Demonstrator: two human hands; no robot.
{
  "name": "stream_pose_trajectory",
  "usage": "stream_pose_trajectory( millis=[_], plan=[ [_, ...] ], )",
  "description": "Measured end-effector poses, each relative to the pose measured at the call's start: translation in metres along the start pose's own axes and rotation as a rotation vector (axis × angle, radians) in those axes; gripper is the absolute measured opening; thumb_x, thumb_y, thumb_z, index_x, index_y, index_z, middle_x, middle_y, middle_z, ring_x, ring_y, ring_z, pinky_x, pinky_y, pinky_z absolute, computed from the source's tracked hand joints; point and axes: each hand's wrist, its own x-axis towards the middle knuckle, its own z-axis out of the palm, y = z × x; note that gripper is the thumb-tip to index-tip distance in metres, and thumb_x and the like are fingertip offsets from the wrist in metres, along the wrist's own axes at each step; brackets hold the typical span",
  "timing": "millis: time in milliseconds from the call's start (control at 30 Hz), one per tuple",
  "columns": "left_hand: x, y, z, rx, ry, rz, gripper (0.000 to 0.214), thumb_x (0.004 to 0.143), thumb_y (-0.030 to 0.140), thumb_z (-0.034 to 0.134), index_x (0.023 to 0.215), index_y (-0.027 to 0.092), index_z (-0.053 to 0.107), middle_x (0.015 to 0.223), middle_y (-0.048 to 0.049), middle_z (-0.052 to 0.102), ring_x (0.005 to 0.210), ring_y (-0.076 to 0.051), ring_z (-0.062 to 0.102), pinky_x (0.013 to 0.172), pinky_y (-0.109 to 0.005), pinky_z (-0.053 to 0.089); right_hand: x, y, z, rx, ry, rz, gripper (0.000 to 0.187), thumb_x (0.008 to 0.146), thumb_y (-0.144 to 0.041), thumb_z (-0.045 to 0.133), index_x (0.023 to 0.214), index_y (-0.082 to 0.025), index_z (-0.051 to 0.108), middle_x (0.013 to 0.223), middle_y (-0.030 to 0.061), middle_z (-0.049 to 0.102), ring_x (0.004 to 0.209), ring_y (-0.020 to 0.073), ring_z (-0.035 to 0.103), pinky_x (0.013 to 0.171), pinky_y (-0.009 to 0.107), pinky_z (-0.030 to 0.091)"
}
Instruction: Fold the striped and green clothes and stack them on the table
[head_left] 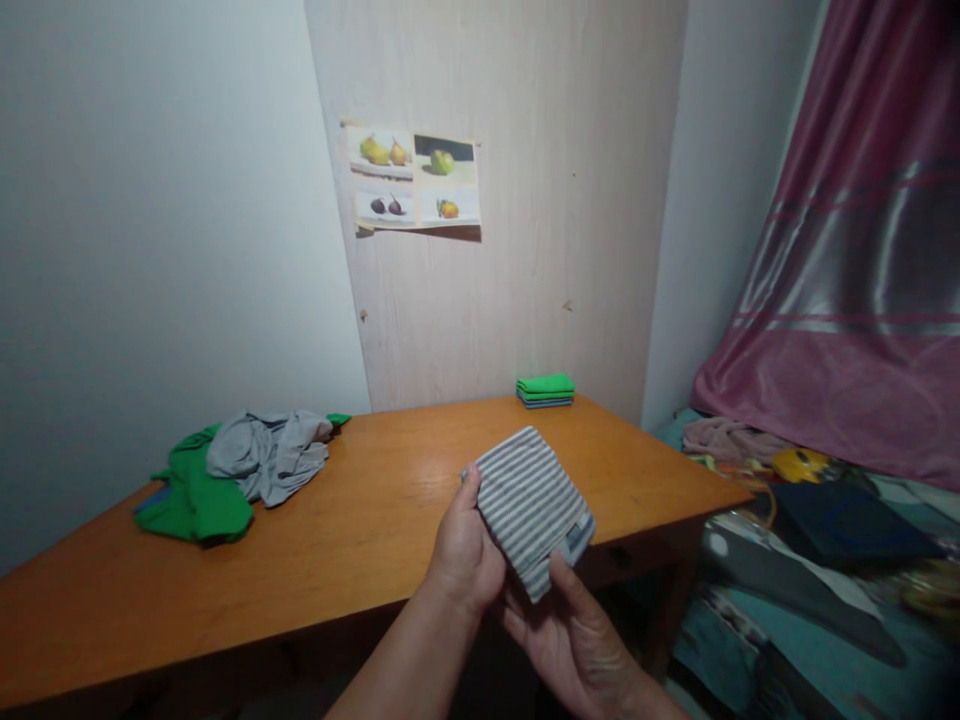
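A striped grey and white cloth (pixel 529 505), folded into a compact square, is held up in front of the table's near edge. My left hand (pixel 465 545) grips its left side, thumb lying along the edge. From below, my right hand (pixel 574 630) holds the lower corner with the thumb on top, and its other fingers are partly hidden under the cloth. A small dark tag or patch shows near the cloth's right corner.
On the orange wooden table (pixel 375 500), a crumpled grey cloth (pixel 274 455) and green cloth (pixel 199 490) lie at left. A folded green and grey stack (pixel 546 390) sits at the back right. Beyond the table's right side is a cluttered surface (pixel 825 600) below a pink curtain (pixel 847 300).
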Motion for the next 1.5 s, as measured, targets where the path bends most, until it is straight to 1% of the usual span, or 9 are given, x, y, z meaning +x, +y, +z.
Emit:
stream_pose_trajectory(
  millis=[133,267,400,600,800,1033,1267,1367,1500],
  plan=[
    [0.002,-0.008,-0.018,0.022,0.006,0.014,0.047,0.1,0.049,0.047,0.123,0.012,0.064,0.111,-0.0148,0.075,0.106,-0.03,0.071,0.094,-0.047,0.056,0.005,-0.001,-0.004,-0.018,0.187,-0.102,0.046,0.079,-0.04,0.078,0.12,-0.023,0.067,0.126,0.0062,0.071,0.133,0.0271,0.053,0.106,0.046,0.048],
    [0.001,-0.012,-0.028,0.037,-0.008,0.045,0.048,0.099,0.05,0.047,0.124,0.012,0.063,0.112,-0.0149,0.074,0.106,-0.029,0.07,0.093,-0.044,0.057,0.008,-0.003,-0.008,-0.046,0.283,-0.166,0.045,0.076,-0.033,0.08,0.117,-0.023,0.067,0.122,0.0055,0.072,0.127,0.0279,0.058,0.102,0.044,0.052],
    [0.0,-0.007,-0.035,0.038,-0.04,0.032,0.06,0.097,0.062,0.042,0.126,0.012,0.061,0.116,-0.0174,0.071,0.11,-0.031,0.068,0.092,-0.046,0.056,0.007,-0.016,-0.013,-0.136,0.299,-0.186,0.042,0.074,-0.028,0.081,0.113,-0.02,0.069,0.116,0.0059,0.074,0.117,0.0274,0.064,0.099,0.041,0.053],
    [0.0,0.001,-0.048,0.11,-0.159,-0.081,0.081,0.089,0.079,0.035,0.116,0.009,0.064,0.111,-0.0228,0.07,0.111,-0.036,0.065,0.095,-0.049,0.052,0.002,-0.042,-0.026,-0.229,0.298,-0.129,0.034,0.073,-0.024,0.08,0.105,-0.014,0.072,0.108,0.0087,0.076,0.107,0.0272,0.068,0.096,0.039,0.054],
    [-0.002,0.006,-0.047,0.173,-0.289,-0.179,0.087,0.084,0.086,0.035,0.12,0.012,0.063,0.113,-0.0209,0.07,0.112,-0.037,0.064,0.094,-0.051,0.05,-0.007,-0.057,-0.034,-0.263,0.293,-0.056,0.03,0.072,-0.02,0.078,0.101,-0.015,0.073,0.1,0.008,0.077,0.103,0.0276,0.07,0.094,0.04,0.055],
    [-0.004,0.0,-0.039,0.115,-0.326,-0.158,0.07,0.091,0.075,0.041,0.123,0.016,0.062,0.115,-0.017,0.07,0.111,-0.033,0.066,0.097,-0.049,0.049,-0.009,-0.057,-0.042,-0.199,0.332,-0.037,0.029,0.072,-0.014,0.072,0.1,-0.017,0.07,0.106,0.0064,0.076,0.099,0.0244,0.071,0.091,0.037,0.057],
    [-0.006,-0.002,-0.032,0.001,-0.396,-0.174,0.058,0.095,0.064,0.047,0.117,0.013,0.064,0.111,-0.0173,0.072,0.11,-0.033,0.067,0.099,-0.048,0.048,-0.011,-0.062,-0.06,-0.159,0.293,0.015,0.028,0.073,-0.012,0.071,0.101,-0.015,0.072,0.101,0.0079,0.077,0.09,0.0217,0.072,0.089,0.038,0.057],
    [-0.005,-0.006,-0.031,0.038,-0.328,-0.164,0.046,0.09,0.055,0.062,0.109,0.013,0.065,0.103,-0.0153,0.073,0.101,-0.03,0.069,0.095,-0.043,0.05,-0.011,-0.063,-0.065,-0.173,0.295,0.023,0.028,0.073,-0.013,0.072,0.101,-0.017,0.073,0.101,0.0072,0.077,0.093,0.0237,0.072,0.092,0.042,0.056],
    [0.001,-0.011,-0.038,0.157,-0.119,-0.055,0.03,0.08,0.032,0.079,0.099,0.014,0.063,0.091,-0.0094,0.072,0.082,-0.022,0.07,0.085,-0.035,0.053,-0.012,-0.064,-0.063,-0.235,0.254,0.023,0.032,0.075,-0.014,0.074,0.107,-0.018,0.073,0.099,0.0056,0.077,0.098,0.0249,0.071,0.096,0.043,0.054]
  ],
)
